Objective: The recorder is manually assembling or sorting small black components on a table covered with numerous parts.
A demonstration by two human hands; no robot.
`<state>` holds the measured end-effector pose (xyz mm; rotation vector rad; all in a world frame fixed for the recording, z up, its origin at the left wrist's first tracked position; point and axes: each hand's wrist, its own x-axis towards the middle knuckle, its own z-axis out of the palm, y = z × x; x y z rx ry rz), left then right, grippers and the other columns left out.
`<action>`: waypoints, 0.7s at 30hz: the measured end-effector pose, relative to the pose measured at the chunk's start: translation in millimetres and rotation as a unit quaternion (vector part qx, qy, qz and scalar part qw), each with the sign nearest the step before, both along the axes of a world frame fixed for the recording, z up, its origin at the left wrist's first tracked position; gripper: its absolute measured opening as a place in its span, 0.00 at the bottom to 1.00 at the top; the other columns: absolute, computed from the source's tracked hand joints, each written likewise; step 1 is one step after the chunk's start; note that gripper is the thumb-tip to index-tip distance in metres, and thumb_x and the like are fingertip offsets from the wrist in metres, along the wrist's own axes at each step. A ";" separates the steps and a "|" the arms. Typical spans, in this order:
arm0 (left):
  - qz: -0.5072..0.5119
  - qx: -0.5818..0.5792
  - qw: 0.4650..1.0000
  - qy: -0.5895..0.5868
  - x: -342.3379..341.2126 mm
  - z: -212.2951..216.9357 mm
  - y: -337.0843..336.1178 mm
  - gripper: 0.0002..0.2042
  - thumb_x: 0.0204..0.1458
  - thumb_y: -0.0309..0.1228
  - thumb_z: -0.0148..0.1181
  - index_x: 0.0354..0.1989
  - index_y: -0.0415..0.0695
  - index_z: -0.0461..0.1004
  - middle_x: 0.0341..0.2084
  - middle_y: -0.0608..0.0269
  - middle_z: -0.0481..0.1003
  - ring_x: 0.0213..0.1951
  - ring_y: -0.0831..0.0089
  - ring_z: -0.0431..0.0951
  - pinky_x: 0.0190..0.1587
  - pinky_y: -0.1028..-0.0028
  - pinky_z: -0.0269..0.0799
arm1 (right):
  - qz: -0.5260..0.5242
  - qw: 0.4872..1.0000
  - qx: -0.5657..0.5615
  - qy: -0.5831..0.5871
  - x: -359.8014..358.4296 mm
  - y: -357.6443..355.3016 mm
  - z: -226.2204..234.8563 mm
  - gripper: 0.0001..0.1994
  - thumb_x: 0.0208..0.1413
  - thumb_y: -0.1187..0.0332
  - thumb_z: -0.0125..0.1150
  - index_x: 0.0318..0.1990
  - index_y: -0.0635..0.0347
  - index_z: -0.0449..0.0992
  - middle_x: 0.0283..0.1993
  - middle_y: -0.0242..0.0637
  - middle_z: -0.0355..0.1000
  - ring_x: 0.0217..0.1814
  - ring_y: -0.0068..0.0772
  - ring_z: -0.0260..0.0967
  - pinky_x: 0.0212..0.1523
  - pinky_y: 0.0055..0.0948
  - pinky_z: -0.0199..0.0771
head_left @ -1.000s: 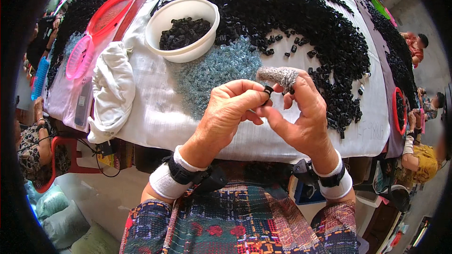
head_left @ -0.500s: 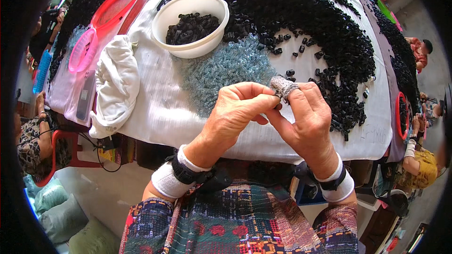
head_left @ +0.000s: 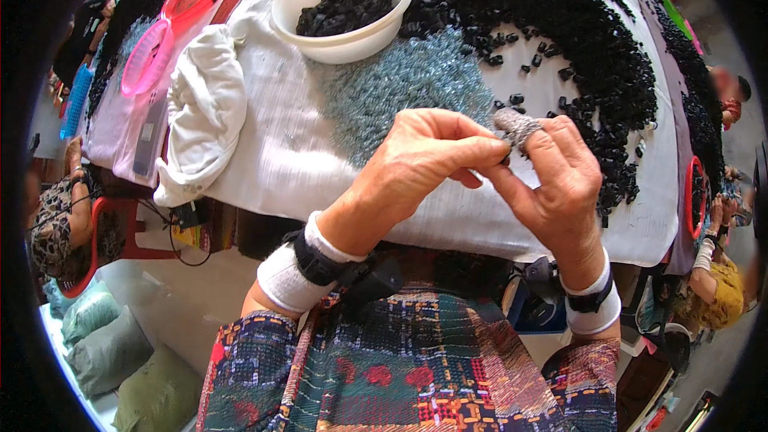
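Observation:
My left hand (head_left: 432,148) and my right hand (head_left: 560,172) meet over the table's near part, thumbs and forefingers pinched together. A small dark bit shows between the fingertips, too covered to make out. Grey wrapping (head_left: 516,124) covers the end of my right forefinger. Just beyond my hands lies a heap of small clear bluish pieces (head_left: 400,92). Small black plastic pieces (head_left: 592,56) spread in a broad pile behind it and to the right. A white bowl (head_left: 344,48) at the heap's far left edge holds more black pieces.
A bunched white cloth (head_left: 204,112) lies at the left, near a pink basket (head_left: 148,56) and a red sieve (head_left: 184,12). White cloth covers the table (head_left: 280,168). Other people sit at both sides, one in a yellow top (head_left: 716,296). Stuffed sacks (head_left: 112,352) lie on the floor.
Both hands, still pinched together, sit slightly farther right in the picture. The table and bowl appear higher up as the view shifts. The grey-wrapped forefinger stays close to the left fingertips.

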<state>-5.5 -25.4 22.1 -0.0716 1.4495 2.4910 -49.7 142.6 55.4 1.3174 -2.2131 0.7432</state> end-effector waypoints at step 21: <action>0.067 0.092 0.993 0.001 -9.4 13.2 -18.5 0.12 0.57 0.33 0.52 0.44 0.38 0.72 0.35 0.53 0.78 0.32 0.69 0.80 0.32 0.74 0.78 | -0.102 0.993 -0.024 -0.062 -16.3 18.4 7.4 0.15 0.43 0.76 0.64 0.41 0.70 0.72 0.35 0.48 0.70 0.36 0.45 0.69 0.37 0.35 0.71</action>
